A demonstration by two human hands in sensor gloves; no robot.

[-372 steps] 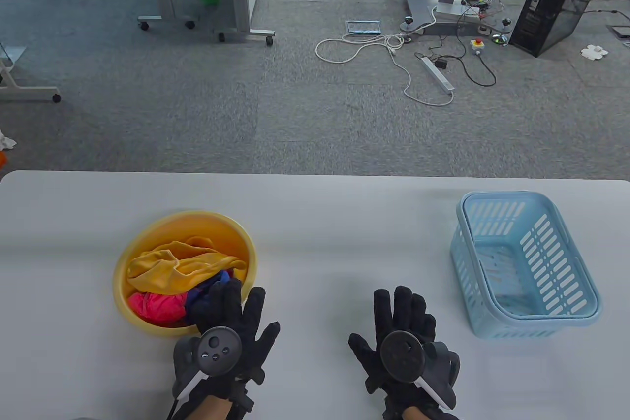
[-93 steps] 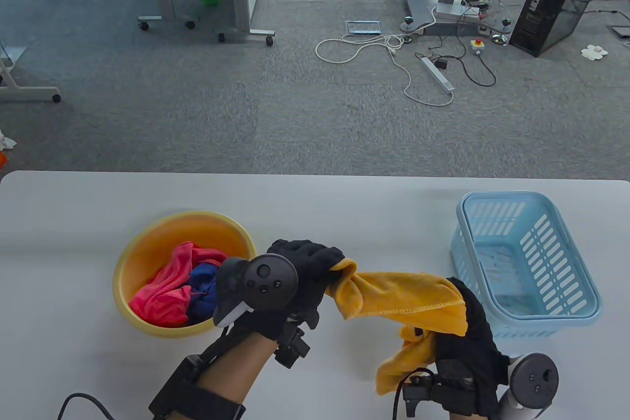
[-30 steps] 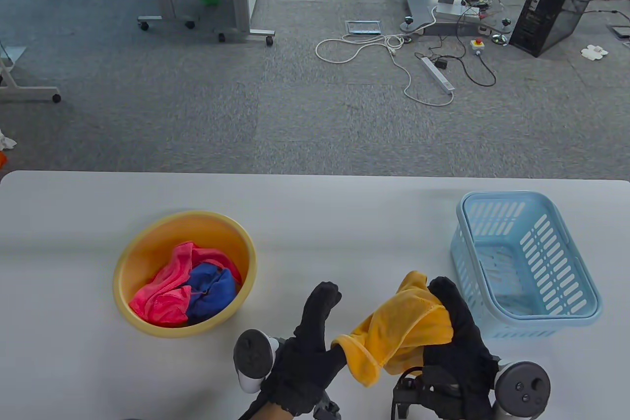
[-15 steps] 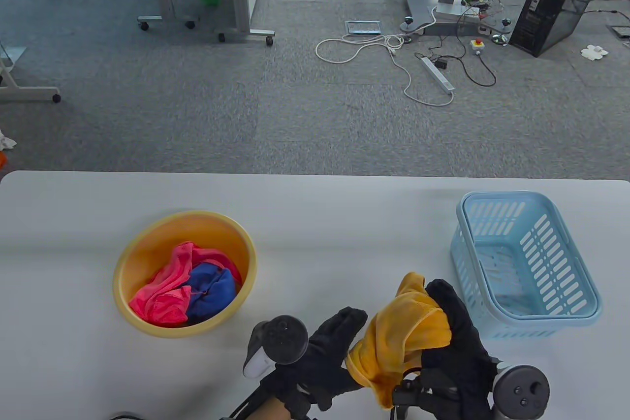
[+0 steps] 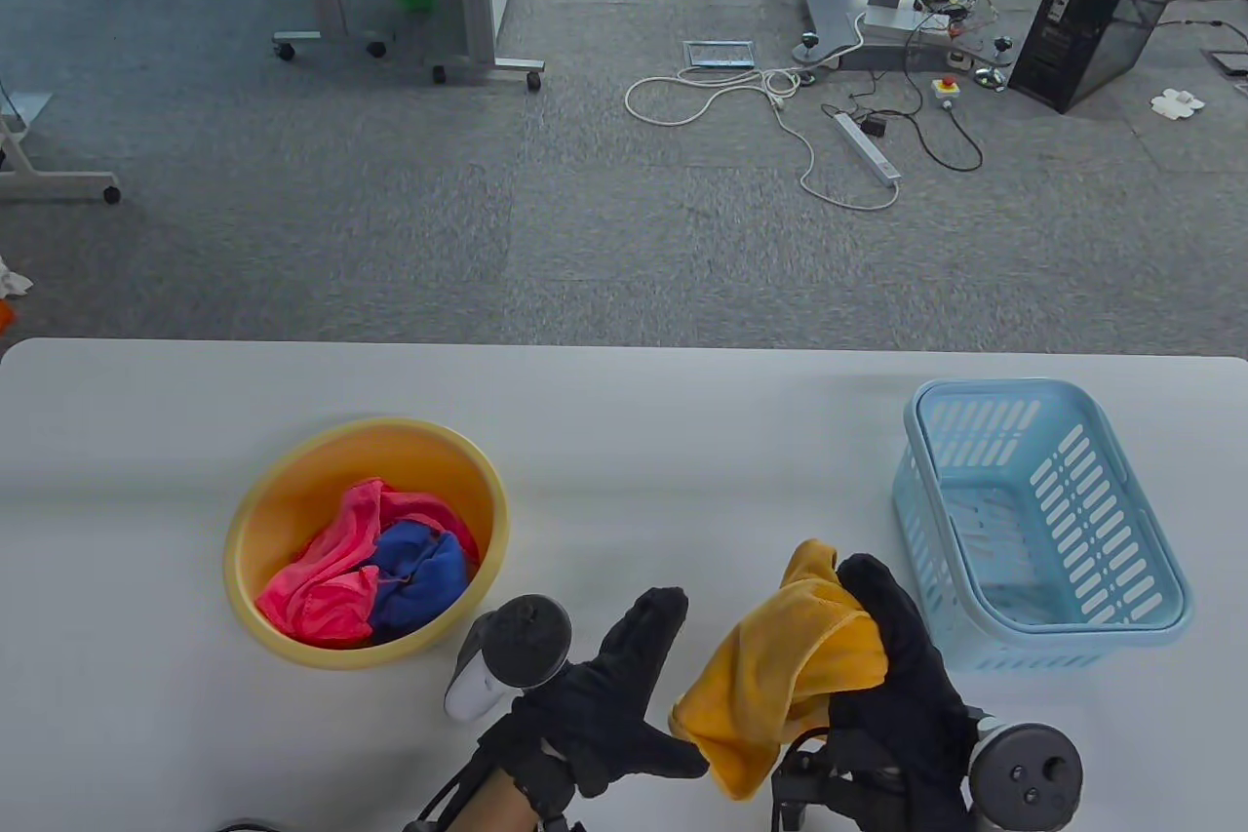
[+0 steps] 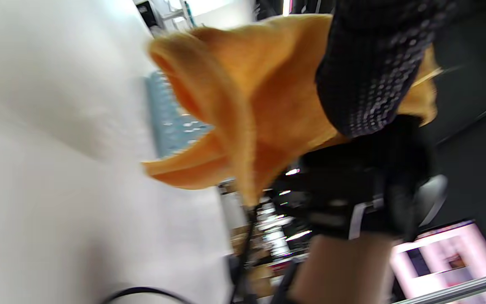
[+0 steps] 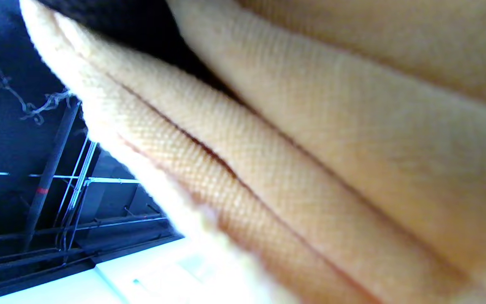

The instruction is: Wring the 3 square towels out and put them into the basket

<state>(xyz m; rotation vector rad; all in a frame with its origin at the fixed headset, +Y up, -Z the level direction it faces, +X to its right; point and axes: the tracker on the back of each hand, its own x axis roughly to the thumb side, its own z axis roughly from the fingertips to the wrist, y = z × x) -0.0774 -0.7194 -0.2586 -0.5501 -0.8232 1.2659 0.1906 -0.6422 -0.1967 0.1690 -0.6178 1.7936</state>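
Observation:
My right hand [image 5: 892, 656] grips a bunched yellow towel [image 5: 780, 666] above the table's front edge, left of the light blue basket [image 5: 975, 388]. The towel drapes over that hand and hangs down to the left. My left hand [image 5: 634, 676] is beside it with fingers straight and thumb spread toward the towel's lower edge, holding nothing. In the left wrist view a gloved finger [image 6: 369, 76] crosses in front of the yellow towel [image 6: 260, 93]. The right wrist view is filled by yellow towel [image 7: 310, 169] folds. A pink towel [image 5: 322, 578] and a blue towel [image 5: 419, 578] lie in the yellow basin [image 5: 370, 427].
The basket has nothing in it and stands at the table's right side. The basin stands at the left. Bare white table [image 5: 663, 442] lies between them. Beyond the far edge are carpet, cables and a computer tower [image 5: 1102, 3].
My left hand has turned and drawn slightly left off the towel, fingers now straight. The towel stays bunched in my right hand, which has barely moved.

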